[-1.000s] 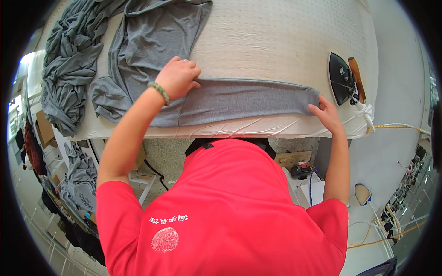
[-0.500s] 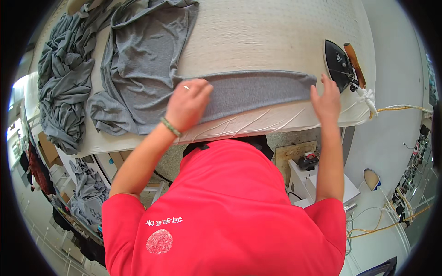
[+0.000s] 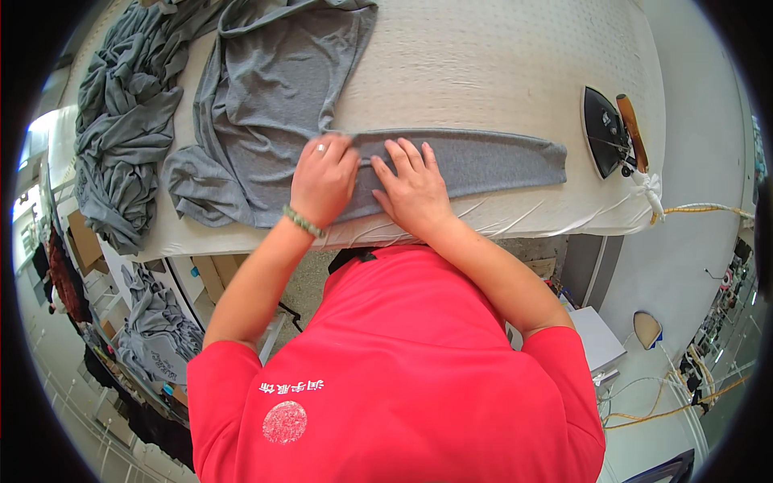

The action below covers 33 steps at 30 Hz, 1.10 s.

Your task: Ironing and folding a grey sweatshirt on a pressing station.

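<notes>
A person in a red shirt [image 3: 394,362] is standing at the near edge of a pale surface [image 3: 475,72]. Left of centre, a gray garment [image 3: 278,88] is lying on it, creases showing across its body. One tapering section [image 3: 499,157] is extending rightward along the near edge, lying mostly smooth. The left hand [image 3: 324,181] is curling over the wide end of that section; blur is covering the fingers, leaving me unable to tell whether they are gripping cloth. Just beside it, the right hand [image 3: 415,187] is resting palm down on the section, released, its fingers spreading. A crumpled gray heap [image 3: 121,137] is lying left of the garment. Near the right edge, a black iron [image 3: 604,133] is sitting well apart from both hands, its brown handle [image 3: 632,133] facing right.
</notes>
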Each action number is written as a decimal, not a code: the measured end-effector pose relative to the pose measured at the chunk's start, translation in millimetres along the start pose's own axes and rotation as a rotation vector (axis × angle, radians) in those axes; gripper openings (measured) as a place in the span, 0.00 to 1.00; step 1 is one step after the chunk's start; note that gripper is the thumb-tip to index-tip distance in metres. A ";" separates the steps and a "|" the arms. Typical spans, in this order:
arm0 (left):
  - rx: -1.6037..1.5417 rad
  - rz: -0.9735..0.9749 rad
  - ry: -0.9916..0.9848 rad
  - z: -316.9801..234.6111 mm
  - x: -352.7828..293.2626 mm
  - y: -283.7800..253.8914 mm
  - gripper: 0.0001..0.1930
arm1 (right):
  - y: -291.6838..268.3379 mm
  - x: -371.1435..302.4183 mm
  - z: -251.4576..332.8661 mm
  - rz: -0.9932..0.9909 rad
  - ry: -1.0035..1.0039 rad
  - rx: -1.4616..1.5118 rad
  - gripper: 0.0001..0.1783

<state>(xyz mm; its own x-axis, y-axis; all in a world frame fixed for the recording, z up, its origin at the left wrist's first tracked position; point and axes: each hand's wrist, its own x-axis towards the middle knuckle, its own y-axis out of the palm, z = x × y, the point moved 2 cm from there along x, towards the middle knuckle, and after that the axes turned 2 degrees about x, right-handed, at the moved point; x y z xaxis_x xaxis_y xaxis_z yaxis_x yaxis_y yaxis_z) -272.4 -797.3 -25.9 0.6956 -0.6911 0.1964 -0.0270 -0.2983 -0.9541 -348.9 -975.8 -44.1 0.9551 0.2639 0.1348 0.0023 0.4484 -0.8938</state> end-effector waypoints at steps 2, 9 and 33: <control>-0.045 0.026 0.010 17.6 20.9 3.5 0.12 | 5.2 -4.8 7.1 0.072 -0.042 0.053 0.28; -0.141 0.627 -0.118 56.3 73.0 6.4 0.10 | 13.4 -10.7 21.1 0.380 -0.182 0.217 0.24; -0.037 -0.076 -0.066 -59.3 20.2 56.4 0.25 | -148.5 -126.2 -238.2 -0.118 0.808 0.133 0.20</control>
<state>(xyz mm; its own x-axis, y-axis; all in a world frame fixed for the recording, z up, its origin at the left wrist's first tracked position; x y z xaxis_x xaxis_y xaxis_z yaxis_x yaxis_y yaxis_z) -302.4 -867.1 -62.3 0.7423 -0.6210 0.2517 0.0021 -0.3735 -0.9276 -399.2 -1279.0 -30.2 0.8697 -0.4635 -0.1696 0.1294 0.5457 -0.8279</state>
